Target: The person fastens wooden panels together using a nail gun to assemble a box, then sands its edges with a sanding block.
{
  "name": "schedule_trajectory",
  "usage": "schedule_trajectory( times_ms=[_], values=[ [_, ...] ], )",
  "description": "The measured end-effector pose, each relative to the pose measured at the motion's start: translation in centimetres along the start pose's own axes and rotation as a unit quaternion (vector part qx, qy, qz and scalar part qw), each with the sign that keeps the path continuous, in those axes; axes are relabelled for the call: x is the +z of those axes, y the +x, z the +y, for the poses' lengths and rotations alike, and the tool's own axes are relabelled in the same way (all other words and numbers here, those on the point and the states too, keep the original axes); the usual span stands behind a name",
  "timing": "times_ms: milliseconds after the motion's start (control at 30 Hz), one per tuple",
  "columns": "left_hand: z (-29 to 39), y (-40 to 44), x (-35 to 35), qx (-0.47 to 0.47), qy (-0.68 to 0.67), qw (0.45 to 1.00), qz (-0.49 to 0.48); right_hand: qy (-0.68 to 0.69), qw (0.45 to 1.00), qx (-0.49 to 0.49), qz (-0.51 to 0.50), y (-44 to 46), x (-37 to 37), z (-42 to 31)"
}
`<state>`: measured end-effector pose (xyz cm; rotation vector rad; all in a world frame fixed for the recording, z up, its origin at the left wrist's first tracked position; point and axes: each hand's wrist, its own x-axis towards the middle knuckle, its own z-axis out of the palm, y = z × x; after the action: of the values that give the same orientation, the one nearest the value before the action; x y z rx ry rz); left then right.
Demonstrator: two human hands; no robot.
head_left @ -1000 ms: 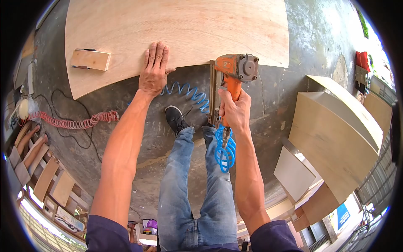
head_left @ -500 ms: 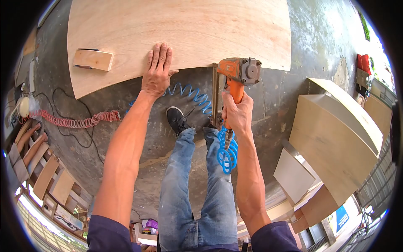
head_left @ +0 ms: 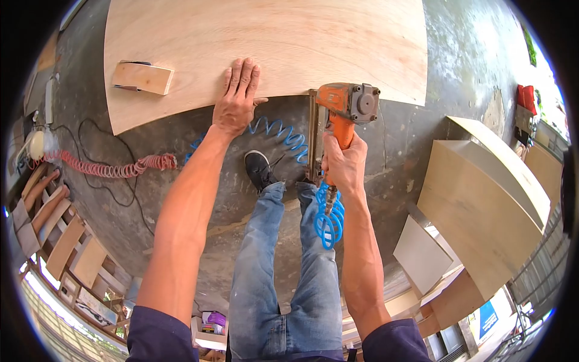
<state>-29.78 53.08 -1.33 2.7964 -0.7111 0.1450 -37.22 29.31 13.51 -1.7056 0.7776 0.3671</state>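
A broad plywood sheet spans the top of the view. My left hand lies on its near edge, fingers stretched flat and thumb out to the side. My right hand is wrapped round the handle of an orange and grey nail gun, whose nose is at the sheet's near edge. A coiled blue air hose hangs from the bottom of the handle. On the left part of the sheet rests a small wooden block with something dark under it.
Curved plywood panels and a white board stand at the right. A red coiled hose and black cable cross the floor at left. Wooden pieces lie lower left. My shoe is below the sheet.
The sheet, with the block on it, sits further right in view. My left hand appears further right too, still flat on the sheet. The nail gun has shifted slightly right, still in my right hand.
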Motion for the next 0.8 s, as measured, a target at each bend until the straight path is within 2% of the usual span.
schedule_trajectory(
  times_ms=[433,800],
  values=[
    [-0.4,0.0,0.1,-0.001,-0.024,1.000,0.006,-0.009,0.998,-0.001,-0.055,-1.0,5.6,0.4],
    [-0.4,0.0,0.1,0.002,-0.006,1.000,-0.007,-0.025,0.998,-0.011,-0.054,-1.2,6.2,0.3]
  ],
)
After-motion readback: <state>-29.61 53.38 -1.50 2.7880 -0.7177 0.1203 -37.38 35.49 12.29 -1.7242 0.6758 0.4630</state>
